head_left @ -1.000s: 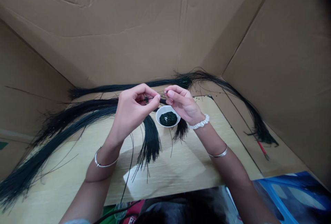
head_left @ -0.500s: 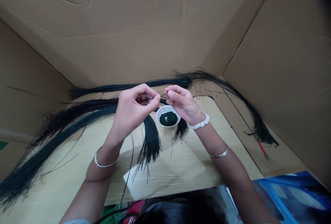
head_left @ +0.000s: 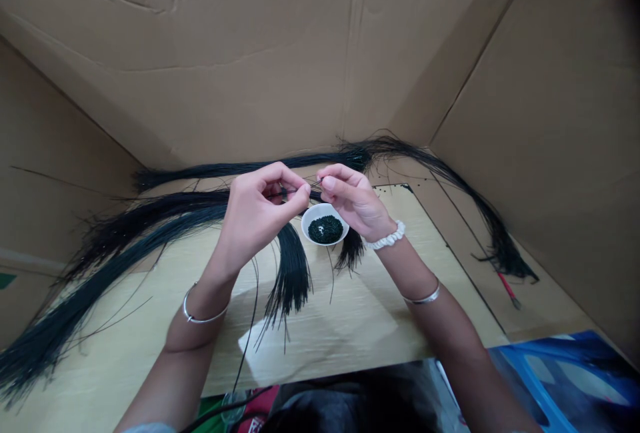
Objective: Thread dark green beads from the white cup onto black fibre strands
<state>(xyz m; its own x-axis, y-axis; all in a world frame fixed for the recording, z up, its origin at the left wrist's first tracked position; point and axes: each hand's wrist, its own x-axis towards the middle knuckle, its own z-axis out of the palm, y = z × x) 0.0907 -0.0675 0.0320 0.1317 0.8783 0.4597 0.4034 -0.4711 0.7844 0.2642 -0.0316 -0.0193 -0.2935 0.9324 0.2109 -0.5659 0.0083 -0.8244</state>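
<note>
A thin dark strand (head_left: 315, 184) runs between my two hands, above and behind a small white bowl. My left hand (head_left: 265, 203) is closed, thumb and forefinger pinched on the strand. Close by on the right, my right hand (head_left: 354, 198) pinches the strand's other part near its fingertips. Whether a bead sits on it is too small to tell. The white bowl (head_left: 305, 228) holds many tiny dark green beads (head_left: 325, 229). Under and beside my left hand lie a dark green strand bundle (head_left: 291, 273) and a blacker bundle (head_left: 165, 210).
Another bundle (head_left: 250, 166) lies along the back cardboard wall (head_left: 225, 86), and one more (head_left: 465, 186) curves down the right side. A red-handled tool (head_left: 507, 286) rests at right. A white paper sheet (head_left: 267, 353) lies near the table's front edge.
</note>
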